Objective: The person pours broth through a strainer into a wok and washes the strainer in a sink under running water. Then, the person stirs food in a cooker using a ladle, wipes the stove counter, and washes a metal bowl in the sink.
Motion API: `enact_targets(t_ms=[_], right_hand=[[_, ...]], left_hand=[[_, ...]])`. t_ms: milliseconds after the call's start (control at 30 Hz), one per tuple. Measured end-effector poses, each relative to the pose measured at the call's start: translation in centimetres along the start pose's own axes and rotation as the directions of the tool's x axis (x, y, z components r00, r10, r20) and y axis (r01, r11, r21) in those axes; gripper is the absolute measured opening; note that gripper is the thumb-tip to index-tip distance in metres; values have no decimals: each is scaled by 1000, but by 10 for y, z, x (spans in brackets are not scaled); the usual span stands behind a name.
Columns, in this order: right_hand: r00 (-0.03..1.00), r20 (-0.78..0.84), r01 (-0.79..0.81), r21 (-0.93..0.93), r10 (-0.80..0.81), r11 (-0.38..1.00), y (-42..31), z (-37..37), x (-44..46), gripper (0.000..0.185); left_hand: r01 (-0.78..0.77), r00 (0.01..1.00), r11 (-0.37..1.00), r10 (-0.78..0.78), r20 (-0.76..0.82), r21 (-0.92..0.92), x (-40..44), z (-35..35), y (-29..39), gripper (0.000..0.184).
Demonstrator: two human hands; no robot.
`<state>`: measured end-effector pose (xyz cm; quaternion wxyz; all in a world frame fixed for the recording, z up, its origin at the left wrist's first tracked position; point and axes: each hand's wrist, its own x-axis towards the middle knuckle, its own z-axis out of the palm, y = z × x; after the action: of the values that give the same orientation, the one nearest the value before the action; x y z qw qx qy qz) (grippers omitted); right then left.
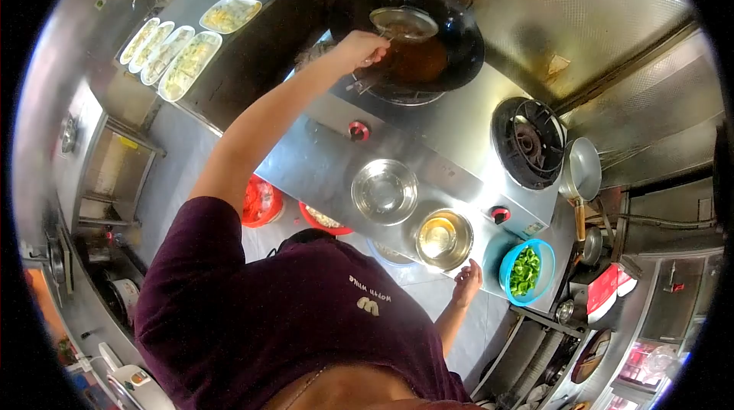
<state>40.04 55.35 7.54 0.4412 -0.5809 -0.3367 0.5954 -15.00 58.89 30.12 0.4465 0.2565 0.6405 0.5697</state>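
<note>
My left hand is closed around the handle of a round, shallow strainer, held above the black wok. Reddish-brown liquid shows in the bottom of the wok. My right hand hangs lower, near the counter's front edge, with loosely bent fingers and nothing visible in them. Close to it stands a metal pot with yellowish contents. A blue bowl of chopped green peppers lies to that hand's right. Between the hands sits a shiny metal bowl.
A bare burner is at the right, with a pan beyond it. Several white plates of food line the left counter. Red containers stand low in front. Two red knobs mark the stove front.
</note>
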Motion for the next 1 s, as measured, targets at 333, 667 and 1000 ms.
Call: enact_targets(t_ms=[333,667,1000], right_hand=[[999,-33,-39,0,39,999,-4,-18,-2,19],[999,-18,-45,16,45,999,5,-10,-3,17],[998,8,-70,38,70,997,6,2,-7,17]], left_hand=[[-373,925,922,378,-40,106,-29,4,63,24],[-193,978,976,200,-60,102,-13,5,8,18],[-261,962,964,264,-70,51,-15,9,22,16]])
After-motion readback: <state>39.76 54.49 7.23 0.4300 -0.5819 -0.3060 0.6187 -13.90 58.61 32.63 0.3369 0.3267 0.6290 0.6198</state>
